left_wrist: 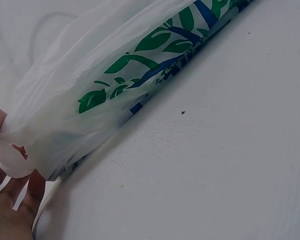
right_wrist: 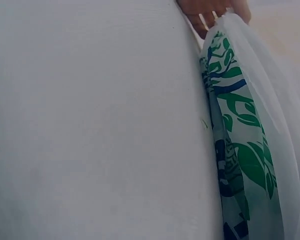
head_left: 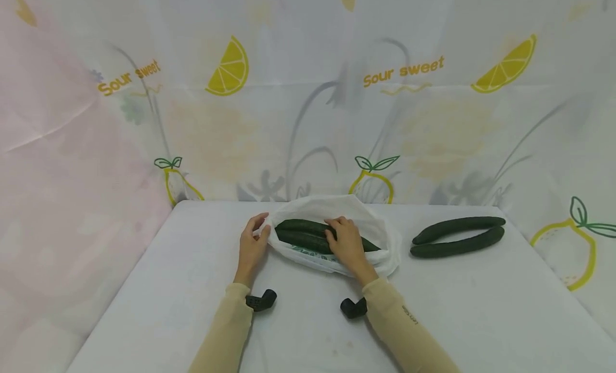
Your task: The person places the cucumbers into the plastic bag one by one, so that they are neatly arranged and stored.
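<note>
A white plastic bag [head_left: 392, 250] with a green and blue leaf print lies on its side on the table, its mouth facing up. Inside it are cucumbers; a front cucumber [head_left: 303, 241] and a back cucumber [head_left: 300, 225] show. My left hand [head_left: 253, 246] pinches the bag's left rim between thumb and fingers, as the left wrist view also shows. Reaching into the mouth, my right hand [head_left: 347, 244] curls its fingers over the back cucumber. The right hand is out of sight in the right wrist view, where the left hand [right_wrist: 215, 15] appears at the top.
To the right of the bag, two more cucumbers lie on the white table [head_left: 298, 330], a rear cucumber [head_left: 459, 228] and a nearer cucumber [head_left: 457, 244]. Behind the table hangs a lemon-printed cloth [head_left: 289, 121].
</note>
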The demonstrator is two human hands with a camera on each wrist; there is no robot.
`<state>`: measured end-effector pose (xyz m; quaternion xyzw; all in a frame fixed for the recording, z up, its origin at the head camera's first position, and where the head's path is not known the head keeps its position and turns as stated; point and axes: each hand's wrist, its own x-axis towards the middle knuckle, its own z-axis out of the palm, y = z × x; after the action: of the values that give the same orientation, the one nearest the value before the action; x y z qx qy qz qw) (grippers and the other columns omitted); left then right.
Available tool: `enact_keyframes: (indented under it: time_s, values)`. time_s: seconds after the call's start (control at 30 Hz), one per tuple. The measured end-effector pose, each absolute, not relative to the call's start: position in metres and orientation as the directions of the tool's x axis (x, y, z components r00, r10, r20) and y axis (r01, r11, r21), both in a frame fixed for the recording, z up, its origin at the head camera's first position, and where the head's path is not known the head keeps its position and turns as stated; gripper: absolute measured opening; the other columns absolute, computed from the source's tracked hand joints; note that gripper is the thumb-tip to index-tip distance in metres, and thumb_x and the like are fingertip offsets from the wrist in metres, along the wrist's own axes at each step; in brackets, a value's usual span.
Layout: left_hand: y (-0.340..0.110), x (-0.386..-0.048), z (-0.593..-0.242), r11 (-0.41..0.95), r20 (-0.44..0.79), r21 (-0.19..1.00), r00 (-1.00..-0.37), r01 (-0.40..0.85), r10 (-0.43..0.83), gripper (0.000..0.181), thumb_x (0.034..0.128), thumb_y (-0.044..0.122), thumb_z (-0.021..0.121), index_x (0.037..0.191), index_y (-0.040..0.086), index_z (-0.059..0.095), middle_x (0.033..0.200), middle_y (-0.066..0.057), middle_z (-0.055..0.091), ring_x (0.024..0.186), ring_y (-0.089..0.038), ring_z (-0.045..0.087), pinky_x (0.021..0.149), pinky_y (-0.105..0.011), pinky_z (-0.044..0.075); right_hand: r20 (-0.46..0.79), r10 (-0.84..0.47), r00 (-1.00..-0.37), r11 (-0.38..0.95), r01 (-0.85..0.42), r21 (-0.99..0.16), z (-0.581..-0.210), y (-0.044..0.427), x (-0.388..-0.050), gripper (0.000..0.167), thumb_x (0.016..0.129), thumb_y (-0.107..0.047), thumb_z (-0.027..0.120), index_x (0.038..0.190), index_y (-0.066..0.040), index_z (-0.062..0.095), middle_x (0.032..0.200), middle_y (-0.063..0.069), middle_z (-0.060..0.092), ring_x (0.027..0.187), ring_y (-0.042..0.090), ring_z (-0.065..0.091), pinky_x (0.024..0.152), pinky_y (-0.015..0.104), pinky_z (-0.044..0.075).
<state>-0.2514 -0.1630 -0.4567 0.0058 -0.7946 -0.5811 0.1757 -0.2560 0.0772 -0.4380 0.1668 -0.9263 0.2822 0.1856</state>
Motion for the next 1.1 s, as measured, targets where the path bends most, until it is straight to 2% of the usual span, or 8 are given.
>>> enact_keyframes:
  time_s: [0.23,0.37,0.67,0.8,0.93,1.1]
  values:
    - [-0.162,-0.252,-0.455,0.334,0.301,0.917,-0.927,0.217,-0.225,0.033,0.0936,0.012,0.056,0.127,0.013,0.056,0.127,-0.014,0.056,0.119,-0.026,0.049,0.088,-0.036,0.04,0.41,-0.247,-0.878,0.691,-0.456,-0.56,-0.431,0.086,-0.246,0.03,0.092,-0.014,0.059,0.121,-0.008,0.062,0.116,0.011,0.062,0.106,0.029,0.058,0.089,0.044,0.047]
    - [-0.161,-0.252,-0.455,0.341,0.303,0.914,-0.929,0.22,-0.212,0.033,0.0939,0.012,0.055,0.127,0.012,0.056,0.128,-0.015,0.056,0.12,-0.027,0.048,0.089,-0.037,0.04,0.443,-0.274,-0.854,0.647,-0.504,-0.572,-0.429,0.093,-0.237,0.027,0.092,-0.013,0.059,0.118,-0.008,0.063,0.115,0.008,0.062,0.107,0.026,0.059,0.089,0.042,0.048]
    - [-0.163,-0.253,-0.457,0.334,0.286,0.919,-0.936,0.208,-0.204,0.033,0.0944,0.015,0.055,0.127,0.013,0.056,0.128,-0.013,0.056,0.12,-0.026,0.048,0.091,-0.039,0.04,0.476,-0.333,-0.814,0.522,-0.58,-0.626,-0.417,0.115,-0.216,0.006,0.092,-0.018,0.061,0.095,-0.014,0.064,0.086,-0.005,0.066,0.077,0.007,0.061,0.071,0.025,0.051]
    - [-0.164,-0.254,-0.457,0.339,0.299,0.914,-0.933,0.22,-0.2,0.032,0.0945,0.015,0.055,0.127,0.013,0.056,0.128,-0.013,0.056,0.12,-0.026,0.048,0.091,-0.039,0.04,0.518,-0.333,-0.788,0.505,-0.613,-0.607,-0.405,0.129,-0.213,0.004,0.091,-0.015,0.062,0.093,-0.011,0.064,0.081,-0.004,0.065,0.073,0.007,0.06,0.069,0.025,0.051]
    - [-0.163,-0.253,-0.458,0.341,0.294,0.915,-0.935,0.215,-0.198,0.033,0.0944,0.014,0.055,0.127,0.013,0.055,0.129,-0.013,0.055,0.12,-0.025,0.048,0.09,-0.038,0.04,0.553,-0.288,-0.782,0.5,-0.615,-0.61,-0.393,0.142,-0.212,0.003,0.089,-0.009,0.063,0.091,-0.011,0.064,0.077,-0.003,0.063,0.069,0.006,0.058,0.066,0.025,0.05]
    - [-0.163,-0.252,-0.456,0.346,0.278,0.917,-0.938,0.196,-0.205,0.033,0.0944,0.013,0.055,0.127,0.013,0.055,0.13,-0.013,0.055,0.121,-0.026,0.048,0.09,-0.035,0.039,0.58,-0.239,-0.779,0.502,-0.61,-0.612,-0.384,0.156,-0.212,0.002,0.089,-0.009,0.063,0.089,-0.007,0.064,0.075,-0.003,0.062,0.066,0.005,0.057,0.066,0.025,0.05]
